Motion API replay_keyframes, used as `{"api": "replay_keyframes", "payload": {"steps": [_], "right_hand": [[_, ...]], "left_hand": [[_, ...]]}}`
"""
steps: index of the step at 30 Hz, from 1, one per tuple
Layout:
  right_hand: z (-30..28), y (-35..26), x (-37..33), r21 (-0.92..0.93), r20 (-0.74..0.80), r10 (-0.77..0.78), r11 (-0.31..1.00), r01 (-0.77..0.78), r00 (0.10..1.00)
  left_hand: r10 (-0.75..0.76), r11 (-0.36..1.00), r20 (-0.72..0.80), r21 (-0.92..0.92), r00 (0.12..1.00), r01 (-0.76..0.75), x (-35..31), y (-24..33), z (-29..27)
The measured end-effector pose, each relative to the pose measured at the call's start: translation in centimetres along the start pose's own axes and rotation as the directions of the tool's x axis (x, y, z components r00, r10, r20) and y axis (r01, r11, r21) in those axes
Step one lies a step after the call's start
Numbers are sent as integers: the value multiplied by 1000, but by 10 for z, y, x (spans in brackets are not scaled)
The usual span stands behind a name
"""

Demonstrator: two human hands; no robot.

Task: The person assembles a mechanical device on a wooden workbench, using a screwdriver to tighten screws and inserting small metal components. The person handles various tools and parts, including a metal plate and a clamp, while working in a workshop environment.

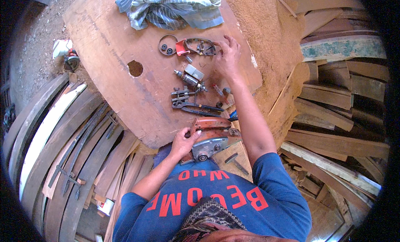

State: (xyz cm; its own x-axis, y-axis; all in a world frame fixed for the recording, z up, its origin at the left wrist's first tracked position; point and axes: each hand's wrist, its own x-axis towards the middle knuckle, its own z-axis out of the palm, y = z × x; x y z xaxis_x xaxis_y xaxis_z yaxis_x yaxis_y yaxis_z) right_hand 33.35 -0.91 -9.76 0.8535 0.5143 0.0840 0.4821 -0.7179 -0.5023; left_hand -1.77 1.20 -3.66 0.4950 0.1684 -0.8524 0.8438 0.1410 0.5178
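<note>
My left hand (181, 144) grips the left side of an orange and grey power tool body (211, 137), possibly an electric planer, held at my lap. The thumb lies on top of the orange housing. A round bearing or shaft end shows on its metal side. My right hand (228, 54) is stretched forward, fingers apart, at the right end of a black cover (201, 46) with a red piece (182, 48). Whether the fingertips touch it is hard to tell. Just left of it lies a thin ring-shaped belt (167, 45) around small round parts.
Nearer me on the wooden board (112, 92) lie a motor armature (191, 79), a pale block (194, 71), pliers (198, 106) and a metal clamp-like tool (181, 96). A striped cloth (173, 8) covers the far edge. A hammer (236, 163) lies by my lap. Stacked timber flanks both sides.
</note>
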Motion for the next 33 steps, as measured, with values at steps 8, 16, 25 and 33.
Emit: {"api": "replay_keyframes", "payload": {"steps": [8,16,25,33], "right_hand": [[-11,-1,-3,-59,63,-118,991,122,991],[-15,1,-4,-47,102,-116,992,121,988],[-17,-21,-18,-52,175,-181,980,193,968],[-1,-16,-16,-85,113,-184,977,194,976]], "left_hand": [[-11,999,-26,-38,1000,10,1,-5,3],[-2,998,-35,-57,999,0,1,-6,4],[13,998,-35,-59,999,-15,1,-1,3],[2,999,-14,-46,1000,-2,-4,17,-4]]}}
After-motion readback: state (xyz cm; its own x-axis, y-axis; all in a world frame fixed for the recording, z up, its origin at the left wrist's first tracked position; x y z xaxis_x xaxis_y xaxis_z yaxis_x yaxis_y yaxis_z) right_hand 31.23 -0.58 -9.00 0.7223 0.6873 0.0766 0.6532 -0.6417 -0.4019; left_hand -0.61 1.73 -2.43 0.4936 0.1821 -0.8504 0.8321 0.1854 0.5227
